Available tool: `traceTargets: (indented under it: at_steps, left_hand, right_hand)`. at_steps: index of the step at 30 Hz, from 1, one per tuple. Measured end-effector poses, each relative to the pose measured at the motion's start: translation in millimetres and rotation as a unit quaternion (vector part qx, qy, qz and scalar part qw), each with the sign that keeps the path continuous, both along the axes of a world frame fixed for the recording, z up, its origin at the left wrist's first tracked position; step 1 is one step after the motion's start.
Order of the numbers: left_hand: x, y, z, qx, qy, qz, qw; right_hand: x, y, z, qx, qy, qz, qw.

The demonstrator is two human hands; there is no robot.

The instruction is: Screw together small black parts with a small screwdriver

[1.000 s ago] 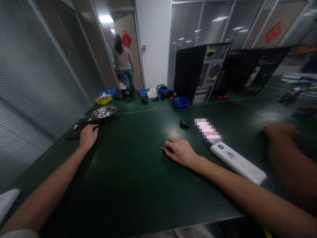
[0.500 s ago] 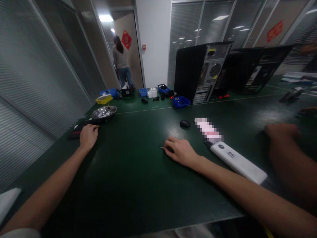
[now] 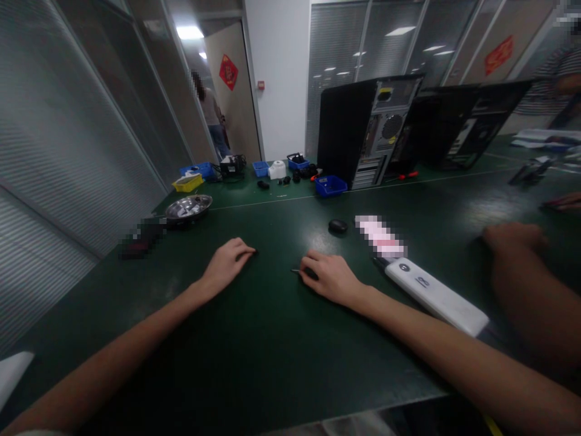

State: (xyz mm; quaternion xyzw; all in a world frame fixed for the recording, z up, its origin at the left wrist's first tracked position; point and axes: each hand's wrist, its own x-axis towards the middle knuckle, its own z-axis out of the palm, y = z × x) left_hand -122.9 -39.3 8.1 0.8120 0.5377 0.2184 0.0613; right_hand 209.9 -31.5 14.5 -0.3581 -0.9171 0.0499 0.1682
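Observation:
My left hand (image 3: 226, 262) is closed in a pinch above the green table (image 3: 254, 339). Between its fingertips is a small dark piece (image 3: 256, 251), too small to name. My right hand (image 3: 329, 274) rests on the table with its fingers curled around a thin tool. Only the tool's slim metal tip (image 3: 295, 270) shows, pointing left toward my left hand; the rest is hidden in the fingers. The two hands are apart. Behind my right hand lies a black computer mouse (image 3: 338, 226).
A metal bowl (image 3: 188, 208) with small pieces stands at left, beside a dark blurred item (image 3: 143, 237). A white long device (image 3: 436, 295) lies right of my right hand. Blue bin (image 3: 331, 186) and computer tower (image 3: 347, 136) stand behind. Another person's arm (image 3: 521, 266) is at right.
My left hand has moved right from beside the bowl and the dark item to near my right hand, pinching a small dark piece. My right hand has stayed put. A person at the door has moved left.

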Motion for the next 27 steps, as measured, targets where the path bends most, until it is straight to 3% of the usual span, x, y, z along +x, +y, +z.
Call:
traceTargets:
  at_steps: [3, 6, 11, 19, 27]
  left_hand:
    - [63.9, -43.9, 1.3, -0.019, -0.027, -0.152, 0.988]
    - [88.9, -71.9, 2.6, -0.002, -0.026, -0.22, 0.975]
    - [79.4, -63.0, 3.3, -0.014, -0.09, -0.141, 0.986]
    - [81.0, -56.2, 9.0, -0.096, -0.152, -0.061, 0.982]
    - [81.0, -54.7, 10.9, -0.114, -0.154, -0.07, 0.979]
  right_hand:
    - [0.2, 0.1, -4.1, 0.002, 0.009, -0.016, 1.0]
    - [-0.3, -0.2, -5.3, -0.005, 0.027, -0.036, 0.999]
    - [-1.4, -2.9, 0.0, -0.028, 0.067, -0.03, 0.997]
    - [-0.6, -10.8, 5.7, -0.053, 0.061, 0.058, 0.995]
    - [-0.1, -12.2, 14.0, -0.07, 0.032, 0.079, 0.994]
